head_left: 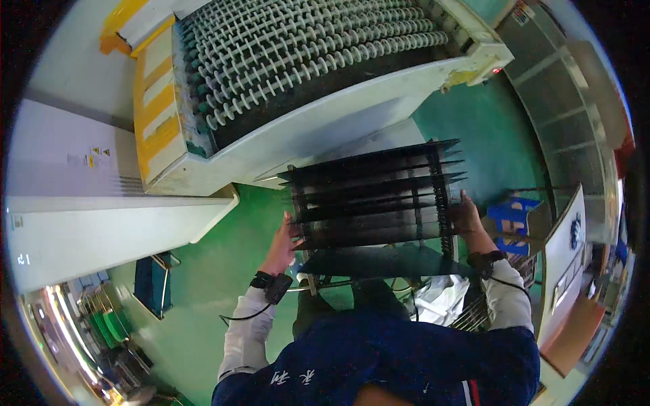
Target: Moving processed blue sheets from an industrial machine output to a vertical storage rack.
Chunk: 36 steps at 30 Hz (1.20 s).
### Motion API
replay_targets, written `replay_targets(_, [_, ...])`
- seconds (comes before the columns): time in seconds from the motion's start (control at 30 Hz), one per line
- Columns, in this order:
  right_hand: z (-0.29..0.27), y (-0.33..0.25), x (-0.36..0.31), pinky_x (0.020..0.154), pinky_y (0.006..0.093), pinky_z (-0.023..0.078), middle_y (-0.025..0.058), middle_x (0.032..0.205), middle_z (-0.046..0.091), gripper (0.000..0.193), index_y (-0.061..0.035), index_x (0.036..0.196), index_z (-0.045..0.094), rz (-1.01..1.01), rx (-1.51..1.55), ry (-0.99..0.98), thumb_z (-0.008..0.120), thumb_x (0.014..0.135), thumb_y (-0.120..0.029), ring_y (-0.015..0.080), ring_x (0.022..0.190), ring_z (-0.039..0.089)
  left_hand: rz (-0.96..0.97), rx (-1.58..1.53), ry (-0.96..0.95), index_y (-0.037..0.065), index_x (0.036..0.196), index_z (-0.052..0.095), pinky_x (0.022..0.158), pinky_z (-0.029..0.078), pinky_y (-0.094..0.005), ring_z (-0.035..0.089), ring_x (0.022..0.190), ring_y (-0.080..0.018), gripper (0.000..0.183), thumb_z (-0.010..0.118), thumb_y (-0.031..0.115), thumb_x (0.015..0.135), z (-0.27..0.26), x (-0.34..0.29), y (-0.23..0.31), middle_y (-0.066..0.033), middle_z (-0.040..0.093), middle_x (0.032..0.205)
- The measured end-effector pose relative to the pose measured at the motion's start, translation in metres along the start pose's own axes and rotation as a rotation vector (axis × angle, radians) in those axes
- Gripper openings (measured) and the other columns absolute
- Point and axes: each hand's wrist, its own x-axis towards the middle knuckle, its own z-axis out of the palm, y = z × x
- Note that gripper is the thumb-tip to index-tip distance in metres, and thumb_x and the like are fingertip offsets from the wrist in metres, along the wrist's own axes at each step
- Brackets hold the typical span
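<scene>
In front of my body stands a black slotted rack (440, 196), with several thin dark panels (379, 233) held upright in a row across it. The nearest dark panel (386, 262) leans toward me and shows its flat face. My left hand (281, 245) is closed at the rack's left side, fingertips against its edge. At the right side my right hand (466, 215) grips the rack, with its fingers partly hidden by the panel ends. Both wrists wear black bands with cables.
Beyond the rack is a conveyor machine with rows of pale rollers (305, 61) and a white front wall (325, 122). A white cabinet (115, 216) stands at left, beside a blue folding frame (153, 284). At right are a blue crate (511, 223) and a white board (563, 250).
</scene>
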Motion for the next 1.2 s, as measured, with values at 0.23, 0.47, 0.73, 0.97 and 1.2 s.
replay_targets(0.23, [0.011,-0.077,0.097,0.074,0.0392,0.042,0.0059,0.093,0.062,0.062,-0.0040,0.102,0.061,0.062,-0.254,-0.200,0.045,0.083,-0.061,0.0225,0.083,0.054,0.262,0.095,0.047,0.010,0.130,0.038,0.088,0.041,-0.0314,0.049,0.105,-0.0157,0.048,0.040,0.042,0.094,0.044,0.011,-0.001,-0.0078,0.049,0.118])
replay_targets(0.47, [0.016,-0.116,0.137,0.091,0.0355,0.033,0.0090,0.116,0.055,0.074,-0.0004,0.116,0.054,0.016,-0.594,-0.306,0.038,0.083,-0.065,0.0226,0.105,0.048,0.049,-0.167,0.008,0.013,0.137,0.031,0.081,0.045,-0.0297,0.050,0.097,-0.0147,0.043,0.042,0.015,0.095,0.060,0.030,0.008,-0.0081,0.046,0.117])
replay_targets(0.73, [0.006,-0.142,0.072,0.096,0.0352,0.031,0.0099,0.121,0.053,0.067,-0.0025,0.122,0.050,-0.424,-0.710,-0.027,0.041,0.086,-0.058,0.0218,0.114,0.046,0.158,-0.037,0.002,0.011,0.126,0.044,0.075,0.041,-0.0286,0.050,0.087,-0.0120,0.046,0.044,0.043,0.093,0.059,0.032,-0.001,-0.0047,0.054,0.102])
replay_targets(0.97, [0.070,-0.081,-0.097,0.090,0.0358,0.041,0.0132,0.107,0.059,0.041,-0.0045,0.110,0.057,-0.987,-1.138,-0.261,0.067,0.077,-0.026,0.0270,0.104,0.053,0.144,-0.086,0.010,0.010,0.109,0.055,0.070,0.039,-0.0274,0.048,0.079,-0.0102,0.048,0.048,0.052,0.088,0.058,0.021,-0.002,-0.0006,0.056,0.093])
replay_targets(1.2, [0.115,0.015,-0.091,0.081,0.0409,0.046,0.0155,0.101,0.060,0.032,-0.0052,0.100,0.060,-1.153,-1.730,-0.418,0.066,0.073,-0.022,0.0347,0.092,0.057,0.148,-0.049,0.163,0.006,0.111,0.052,0.077,0.040,-0.0324,0.048,0.083,-0.0124,0.053,0.053,0.052,0.085,0.035,-0.016,-0.012,-0.0034,0.055,0.099])
